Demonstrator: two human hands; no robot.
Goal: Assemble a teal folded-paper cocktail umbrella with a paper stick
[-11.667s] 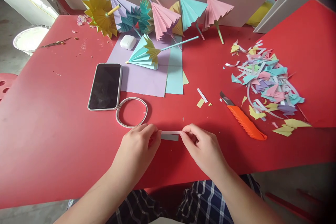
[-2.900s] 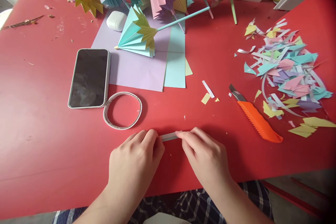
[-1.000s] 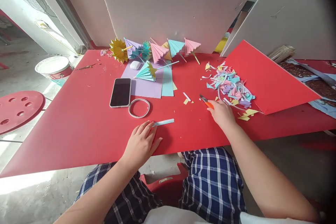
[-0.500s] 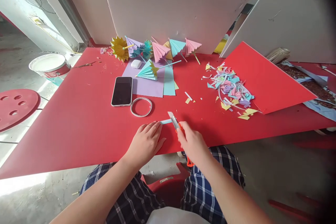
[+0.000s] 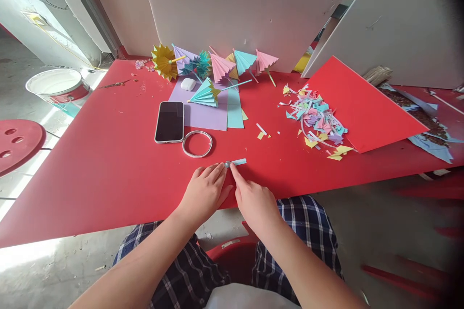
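Observation:
A narrow pale blue paper strip (image 5: 239,161) lies near the table's front edge. My left hand (image 5: 205,186) rests flat on the red tabletop, its fingertips at the left end of the strip. My right hand (image 5: 255,200) is beside it, index finger stretched forward to the strip and the other fingers curled under. A small greyish piece, seemingly the blade tip of the utility knife (image 5: 227,164), shows between the two hands' fingertips. The knife's handle is hidden beneath my right hand.
Ahead lie a roll of clear tape (image 5: 197,144), a phone (image 5: 169,122), purple paper (image 5: 206,118) and a light blue paper umbrella (image 5: 205,95). More paper umbrellas (image 5: 244,62) line the wall. Paper scraps (image 5: 319,118) lie beside a red board (image 5: 373,111) at right.
My right hand has tipped forward and left, bringing its index finger down to the strip. The knife's raised blade and orange handle no longer show. My left hand stays nearly in place.

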